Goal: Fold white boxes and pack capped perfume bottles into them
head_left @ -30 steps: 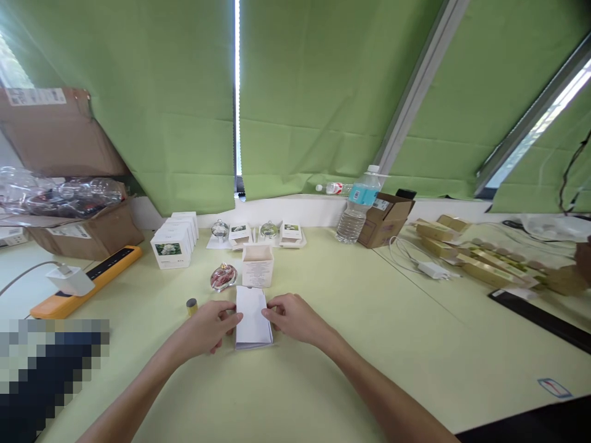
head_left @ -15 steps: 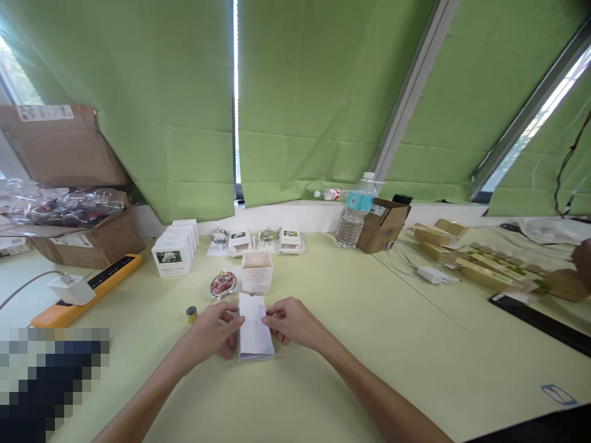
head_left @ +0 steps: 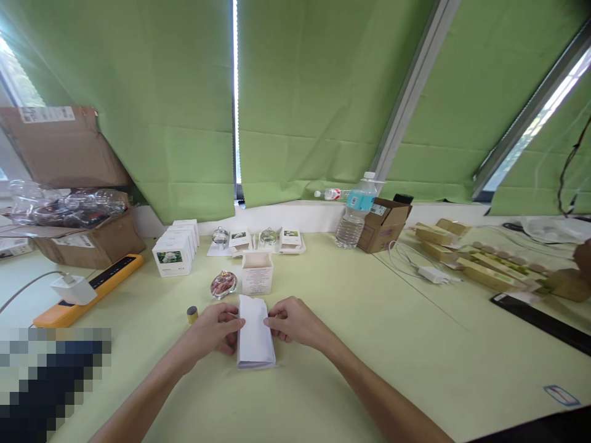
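Note:
A folded white paper leaflet (head_left: 255,332) lies on the pale green table (head_left: 392,344) directly in front of me. My left hand (head_left: 213,329) grips its left long edge and my right hand (head_left: 293,321) grips its right one, with the fingertips bent around the sheet. Just beyond the paper stands an open white carton (head_left: 257,273). To its left sit a heart-shaped glass ornament (head_left: 224,285) with pink inside and a small dark-capped vial (head_left: 192,314), close to my left hand.
Farther back stand a stack of white boxes (head_left: 173,251), further packaged items and glass ornaments, a water bottle (head_left: 355,212) and a small cardboard box (head_left: 384,225). A yellow power strip (head_left: 90,289) lies left. Gold boxes (head_left: 484,271) lie right, beside part of another person's hand (head_left: 583,258).
The view has tipped a little, so the table sits lower in the frame. The folded paper looks slightly longer toward me, and both hands stay on its edges.

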A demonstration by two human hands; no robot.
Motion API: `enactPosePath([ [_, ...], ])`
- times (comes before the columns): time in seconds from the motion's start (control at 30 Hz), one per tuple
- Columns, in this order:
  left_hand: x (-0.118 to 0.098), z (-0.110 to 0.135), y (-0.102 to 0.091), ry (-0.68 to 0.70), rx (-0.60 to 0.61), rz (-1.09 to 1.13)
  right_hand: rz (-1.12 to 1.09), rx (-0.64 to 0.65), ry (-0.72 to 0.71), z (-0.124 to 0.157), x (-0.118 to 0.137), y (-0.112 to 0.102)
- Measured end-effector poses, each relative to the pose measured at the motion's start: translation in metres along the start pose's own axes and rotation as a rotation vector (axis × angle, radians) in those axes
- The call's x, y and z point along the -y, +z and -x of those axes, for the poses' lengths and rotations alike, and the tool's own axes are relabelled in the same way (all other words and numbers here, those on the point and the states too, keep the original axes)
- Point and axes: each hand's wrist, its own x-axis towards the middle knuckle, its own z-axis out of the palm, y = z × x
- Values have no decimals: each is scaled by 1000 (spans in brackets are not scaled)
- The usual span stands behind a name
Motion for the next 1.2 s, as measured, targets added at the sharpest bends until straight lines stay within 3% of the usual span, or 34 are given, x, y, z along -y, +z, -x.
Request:
enactPosePath([
  [0.17,-9,6,0,49,11,5,-36,37,43,3,5,-10],
  [0.33,-14,6,-1,152,-27,-2,-119,66,-40,6,12,-22],
  [0.5,-13,1,-6,235,-43,-15,-173,15,-111,7,15,-26],
  [0.7,-17,5,-5,383,-80,-152,-166,24,-143,10,21,-28],
  [0.9,-17,6,-4,410,-124,-184,-172,20,-196,13,29,-27],
  [1.2,-19,7,-4,400,-75,-256,-54,-10,-227,11,24,-25],
])
